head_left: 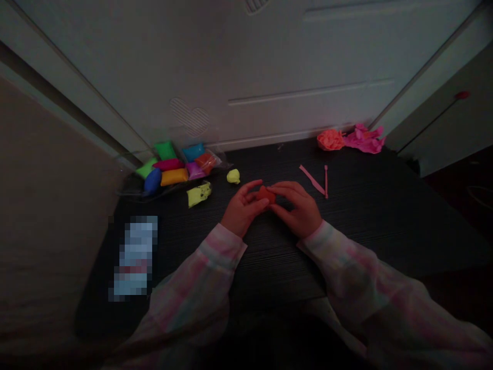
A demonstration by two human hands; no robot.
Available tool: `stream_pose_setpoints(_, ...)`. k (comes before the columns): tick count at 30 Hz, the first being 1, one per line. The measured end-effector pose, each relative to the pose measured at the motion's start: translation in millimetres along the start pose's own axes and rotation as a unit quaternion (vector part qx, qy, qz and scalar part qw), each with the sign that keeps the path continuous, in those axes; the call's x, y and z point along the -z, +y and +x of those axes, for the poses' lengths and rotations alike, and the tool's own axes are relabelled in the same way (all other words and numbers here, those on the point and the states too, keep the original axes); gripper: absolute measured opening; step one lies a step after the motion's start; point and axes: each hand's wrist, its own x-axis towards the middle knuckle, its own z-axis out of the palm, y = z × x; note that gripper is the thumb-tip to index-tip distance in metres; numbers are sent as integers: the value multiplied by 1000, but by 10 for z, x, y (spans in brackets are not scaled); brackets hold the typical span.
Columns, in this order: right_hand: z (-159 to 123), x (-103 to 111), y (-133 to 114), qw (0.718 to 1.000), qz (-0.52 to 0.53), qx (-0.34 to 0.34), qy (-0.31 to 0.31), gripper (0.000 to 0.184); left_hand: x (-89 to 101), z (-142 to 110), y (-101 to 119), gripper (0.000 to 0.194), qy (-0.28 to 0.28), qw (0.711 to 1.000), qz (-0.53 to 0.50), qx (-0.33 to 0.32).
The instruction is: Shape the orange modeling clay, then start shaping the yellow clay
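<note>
Between my two hands, just over the dark table, is a small lump of red modelling clay [265, 194]. The fingers and thumb of my left hand [242, 206] press on it from the left. From the right, my right hand [296, 206] pinches the same lump with its thumb and fingertips. Close to my left hand lies a small yellow clay piece [233, 177], and a torn yellow packet [199, 195] rests further left. Two pink modelling tools, a flat knife [313, 180] and a thin stick [326, 182], lie beyond my right hand.
A clear plastic bag [133, 192] with several coloured clay packets sits at the back left. A lit screen, blurred out [134, 257], lies at the left edge. Crumpled orange [330, 140] and pink [365, 139] pieces stand at the back right against the white panel [269, 67].
</note>
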Motion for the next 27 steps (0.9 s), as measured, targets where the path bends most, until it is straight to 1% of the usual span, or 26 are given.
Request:
stream_pose_setpoints(4, 1, 1, 3, 1000, -7, 3, -8, 32, 2, -1, 1, 50, -8, 1000, 6, -1)
stream_pose_setpoints(11, 1, -10, -13, 1000, -23, 10, -1, 26, 9, 6, -16, 49, -8, 1000, 16, -2)
stream_pose_setpoints(18, -6, -1, -4, 1000, -23, 4, 3, 29, -1, -6, 8, 50, -11, 1000, 21, -2)
stream_pose_setpoints(27, -1, -9, -10, 1000, -26, 16, 6, 24, 12, -1, -8, 53, -17, 1000, 8, -7)
